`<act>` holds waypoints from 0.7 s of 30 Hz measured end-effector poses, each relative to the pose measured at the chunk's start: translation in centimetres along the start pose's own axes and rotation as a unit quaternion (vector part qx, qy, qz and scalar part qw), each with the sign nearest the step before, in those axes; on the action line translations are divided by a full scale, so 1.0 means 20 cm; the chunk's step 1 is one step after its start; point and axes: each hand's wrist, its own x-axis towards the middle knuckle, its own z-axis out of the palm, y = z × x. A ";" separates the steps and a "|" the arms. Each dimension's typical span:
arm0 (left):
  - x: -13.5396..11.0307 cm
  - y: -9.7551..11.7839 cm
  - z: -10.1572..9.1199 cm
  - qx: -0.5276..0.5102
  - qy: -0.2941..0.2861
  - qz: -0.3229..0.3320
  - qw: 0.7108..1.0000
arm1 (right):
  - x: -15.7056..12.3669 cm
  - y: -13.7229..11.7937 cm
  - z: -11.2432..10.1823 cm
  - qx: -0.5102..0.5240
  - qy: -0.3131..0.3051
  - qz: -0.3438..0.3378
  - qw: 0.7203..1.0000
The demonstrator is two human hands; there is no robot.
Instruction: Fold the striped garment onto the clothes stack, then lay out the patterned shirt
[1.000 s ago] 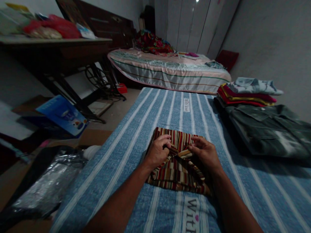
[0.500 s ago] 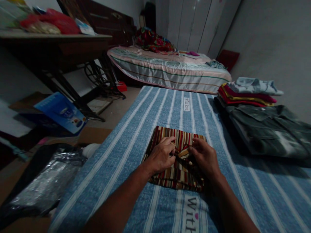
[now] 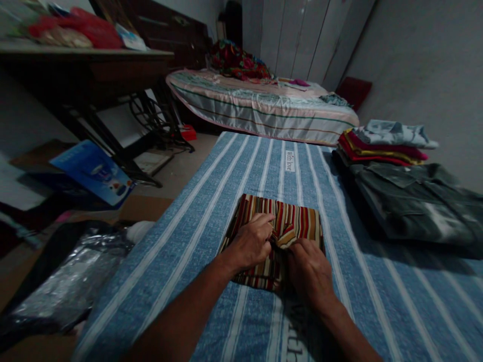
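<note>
A flat, roughly square bundle of folded fabric (image 3: 304, 220), striped in red, tan, cream and dark brown, is lying on a blue cloth with white stripes (image 3: 256, 166), and two bare hands are working over its middle. Taking the bundle as the centre of the clock, the left hand (image 3: 253, 242) is resting across its nine o'clock half, with the forearm extending from seven; its grip is pinching the fabric near the centre, fingers curling and fingertips partly hidden. The right hand (image 3: 312, 271) is lying over the four o'clock corner, with the forearm extending from five; its grip is pinching the edge of a tan, angled fold (image 3: 287, 236) just beside the left fingertips.

At two o'clock, a pale grey patterned garment (image 3: 398, 133) is lying on top of folded red-and-yellow cloth (image 3: 381, 150), and a dark grey-green garment with a collar (image 3: 411, 196) is lying nearer, towards three. At twelve, well apart, a bed with a shiny, pale striped cover (image 3: 264, 108) is bearing red, flower-patterned bedding (image 3: 241, 63). At eleven, a dark wooden counter (image 3: 158, 53) is standing on a treadle frame with an iron wheel (image 3: 145, 111), carrying a red plastic bag (image 3: 92, 27).
</note>
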 end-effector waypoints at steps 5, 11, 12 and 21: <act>0.00 -0.01 0.00 0.008 -0.012 0.003 1.000 | 0.00 0.00 0.00 0.011 -0.002 0.012 1.000; 0.00 -0.01 0.00 0.013 -0.020 0.005 1.000 | 0.00 0.01 0.02 0.029 -0.008 0.028 0.999; 0.00 -0.01 0.00 0.014 -0.019 0.006 1.000 | 0.00 0.01 0.02 0.031 -0.009 0.029 0.999; 0.01 0.00 -0.03 -0.043 -0.021 -0.028 0.998 | 0.01 0.02 -0.03 0.093 -0.054 0.046 0.993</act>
